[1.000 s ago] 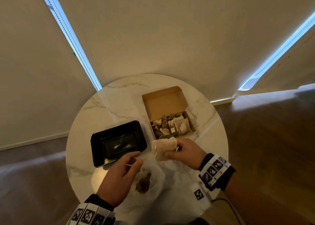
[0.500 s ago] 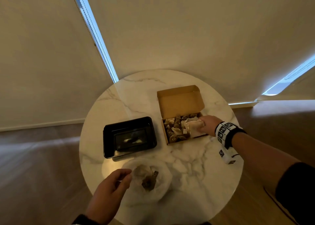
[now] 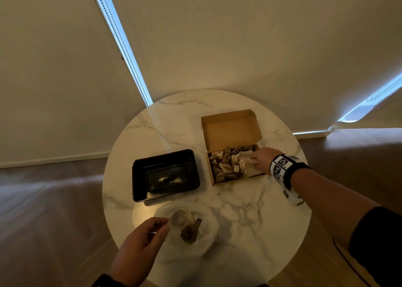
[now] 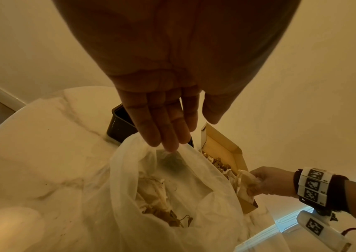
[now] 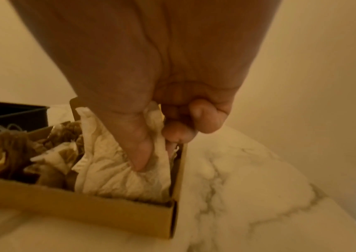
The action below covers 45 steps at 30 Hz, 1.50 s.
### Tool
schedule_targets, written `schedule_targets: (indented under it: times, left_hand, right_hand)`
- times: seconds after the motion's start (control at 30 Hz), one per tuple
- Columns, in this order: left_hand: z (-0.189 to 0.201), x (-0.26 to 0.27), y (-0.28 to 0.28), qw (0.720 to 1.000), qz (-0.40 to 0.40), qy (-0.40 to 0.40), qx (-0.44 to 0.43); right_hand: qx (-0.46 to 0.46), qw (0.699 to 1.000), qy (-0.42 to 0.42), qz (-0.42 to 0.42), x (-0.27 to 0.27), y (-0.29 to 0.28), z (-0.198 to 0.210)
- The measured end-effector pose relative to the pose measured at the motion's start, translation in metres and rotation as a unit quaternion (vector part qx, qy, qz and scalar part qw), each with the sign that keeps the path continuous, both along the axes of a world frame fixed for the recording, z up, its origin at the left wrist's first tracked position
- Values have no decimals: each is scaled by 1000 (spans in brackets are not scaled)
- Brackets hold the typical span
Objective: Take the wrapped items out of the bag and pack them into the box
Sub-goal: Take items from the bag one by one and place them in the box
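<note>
Paper-wrapped item (image 5: 116, 163), crumpled and white, pinched between thumb and curled fingers of right hand (image 3: 262, 159), going down at right end of open cardboard box (image 3: 226, 181) on marble table (image 3: 250, 204). Likely light, soft, easily crushed; best taken by loose paper folds. Left hand (image 4: 168, 122) relaxed, fingertips touching rim of thin plastic bag (image 4: 129, 170), with a few more items inside.

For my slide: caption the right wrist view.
Right hand pinches a white wrapped item into the cardboard box.
</note>
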State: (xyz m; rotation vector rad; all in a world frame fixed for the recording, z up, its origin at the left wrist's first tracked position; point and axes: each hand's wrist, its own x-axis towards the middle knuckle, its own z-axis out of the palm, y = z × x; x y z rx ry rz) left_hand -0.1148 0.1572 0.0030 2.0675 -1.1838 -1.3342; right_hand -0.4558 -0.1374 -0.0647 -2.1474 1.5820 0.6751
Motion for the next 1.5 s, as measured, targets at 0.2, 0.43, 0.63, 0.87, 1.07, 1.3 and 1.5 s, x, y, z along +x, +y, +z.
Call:
schedule_targets:
  times: [0.2,0.43,0.63,0.87,1.07,1.3,1.5]
  left_hand:
    - [4,1,-1,1000,-27,-8,-6]
    - [6,8,2,998,-56,-19,0]
    - [-10,18,3,991,-68,-111,-24]
    - [-27,26,4,988,-94,-104,60]
    - [-32,26,2,980,-138,-132,53]
    - [-27,24,-6,972,-204,-120,9]
    - [-19,17,-16,960,-265,-86,19]
  right_hand:
    - [13,999,39,-23,2,8,-10]
    - [-58,996,-28,-58,3,34,14]
    - [-135,966,-215,-49,34,109,58]
    - [30,939,-334,75,121,208,62]
    - [113,967,-199,116,153,230,27]
    - [99,985,-117,81,169,222,20]
    - [96,980,-127,120,202,216,-11]
